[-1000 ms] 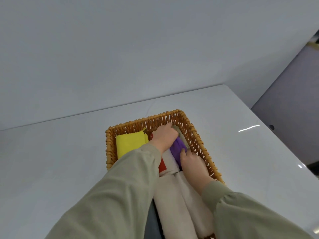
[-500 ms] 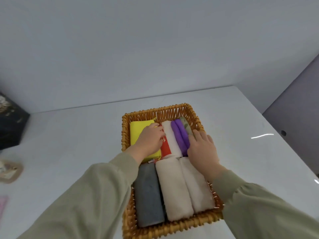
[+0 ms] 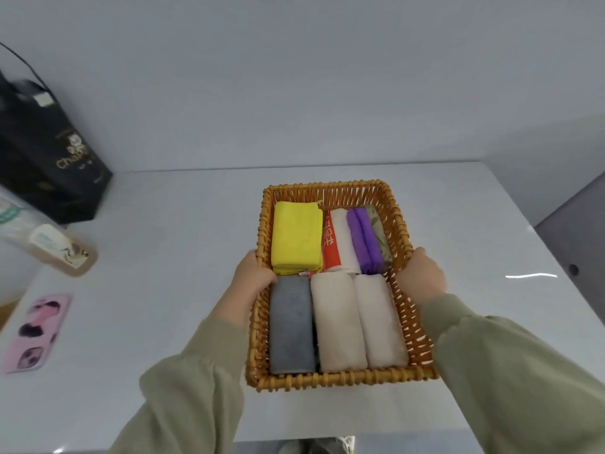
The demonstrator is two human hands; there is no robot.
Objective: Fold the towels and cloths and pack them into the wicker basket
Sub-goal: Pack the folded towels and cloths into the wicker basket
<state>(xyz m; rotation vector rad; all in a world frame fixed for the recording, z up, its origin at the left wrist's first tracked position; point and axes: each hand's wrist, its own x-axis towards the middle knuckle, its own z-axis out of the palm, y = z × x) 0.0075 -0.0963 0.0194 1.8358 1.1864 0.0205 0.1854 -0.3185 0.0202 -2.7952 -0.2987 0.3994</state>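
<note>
Both hands grasp the wicker basket [image 3: 327, 377], one on each long side at about mid-length. The left hand [image 3: 253, 277] curls round the left rim, with its thumb reaching inside where the yellow cloth [image 3: 296, 237] meets the gray towel [image 3: 290, 326]. The right hand [image 3: 422, 276] closes over the right rim, with its back toward the camera. The fingertips of both hands are hidden by the wicker or by the hands themselves, so how far they wrap under cannot be told. The basket sits over the middle of the white bench [image 3: 163, 257]; whether it rests on the surface or is lifted just off it is not clear. Inside, the near half holds the gray towel on the left and two beige towels [image 3: 337, 322] side by side to its right. The far half holds the folded yellow cloth, then a red cloth [image 3: 328, 245] with white print, a white cloth [image 3: 342, 240], a purple cloth [image 3: 364, 240] and an olive patterned cloth [image 3: 376, 229] squeezed against the right wall and mostly covered. Olive-green sleeves [image 3: 196, 388] run off the bottom edge. At the far left a black paper bag [image 3: 49, 158] is cut off by the frame. A blurred package [image 3: 62, 250] lies beside the bag, its label unreadable, and a pink phone case [image 3: 36, 332] lies nearer.
</note>
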